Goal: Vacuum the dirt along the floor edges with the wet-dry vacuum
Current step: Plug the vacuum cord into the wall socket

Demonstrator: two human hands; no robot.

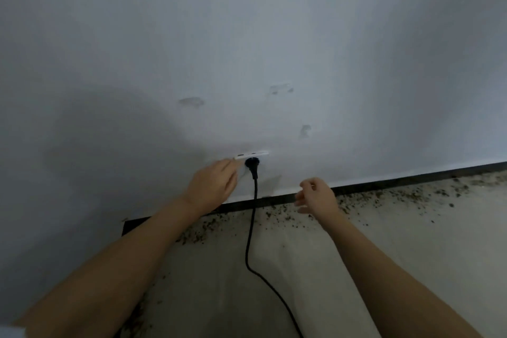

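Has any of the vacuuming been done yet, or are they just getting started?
Just starting, it seems. Done: the black plug sits in the wall socket, its cord trailing down over the floor. In hand: the left hand rests by the socket; the right hand hovers nearby, holding nothing. Left: dirt lies all along the dark baseboard; no vacuum is in view.

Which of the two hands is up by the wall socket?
The left hand, whose fingers reach the socket plate beside the black plug. The right hand hangs lower, away from it, holding nothing.
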